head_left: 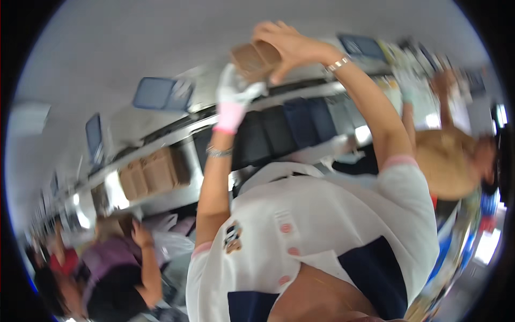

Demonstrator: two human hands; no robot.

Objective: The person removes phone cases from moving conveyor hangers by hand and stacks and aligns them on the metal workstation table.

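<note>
Out in front of me, a small brown two-part case (255, 60) is between my hands, blurred by motion. My left hand (234, 92), in a white glove with a pink cuff, is closed on the case's lower left side. The bare right hand (292, 47) reaches over from the right, its thumb and fingers around the case's upper right side. What the inside of the case holds cannot be made out. Below my hands, black cases (263, 137) and navy cases (308, 121) stand in a row on a metal ledge.
A long grey belt or table (177, 32) runs beyond the ledge, bearing flat blue cases (155, 94). More brown cases (153, 174) stand on the ledge at left. One co-worker (115, 263) is at left, another (448, 161) in tan at right.
</note>
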